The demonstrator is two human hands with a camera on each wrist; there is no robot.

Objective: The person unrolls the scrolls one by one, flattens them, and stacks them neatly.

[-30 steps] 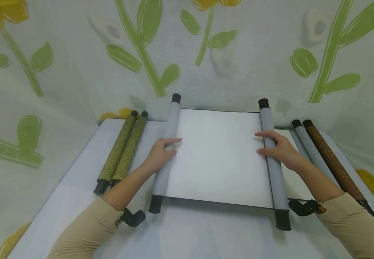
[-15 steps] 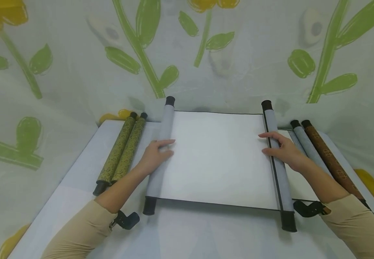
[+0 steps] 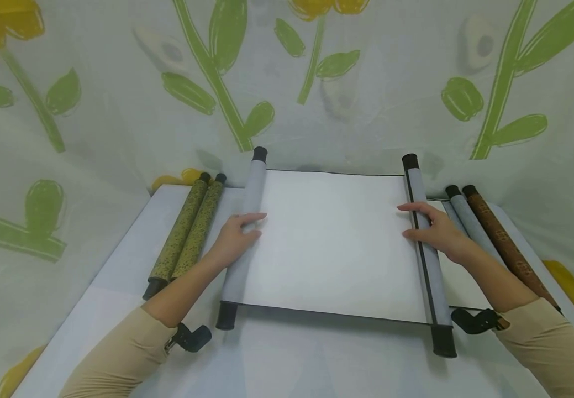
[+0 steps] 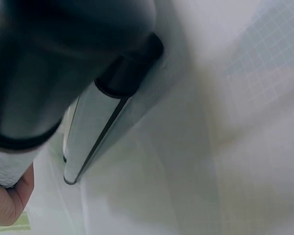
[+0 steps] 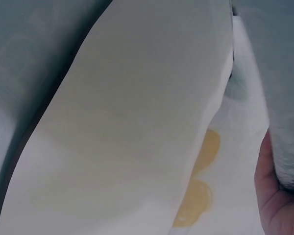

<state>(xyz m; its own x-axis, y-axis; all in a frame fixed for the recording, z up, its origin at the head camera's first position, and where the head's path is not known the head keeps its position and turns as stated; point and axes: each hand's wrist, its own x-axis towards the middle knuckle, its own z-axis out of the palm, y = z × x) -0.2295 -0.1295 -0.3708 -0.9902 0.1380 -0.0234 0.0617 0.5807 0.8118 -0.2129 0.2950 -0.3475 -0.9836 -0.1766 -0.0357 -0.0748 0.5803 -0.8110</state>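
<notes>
A partly unrolled scroll spans the middle of the head view, its exposed white paper blank between two grey-blue rollers with black end knobs. My left hand grips the left roller around its middle, thumb and forefinger on the paper side. On the other side my right hand holds the right roller, which shows a dark lengthwise stripe. In the left wrist view a black end knob looms large, partly covering the other roller. The right wrist view has the roller against my fingers.
Two olive patterned rolled scrolls lie at left on the white table. To the right, another opened scroll lies partly under my right arm, beside a grey roller and a brown patterned one. A flower-printed curtain hangs behind.
My hands have drawn apart: the left roller has moved left and the right one slightly right, so more white paper shows. The right roller has turned, bringing its dark stripe into view.
</notes>
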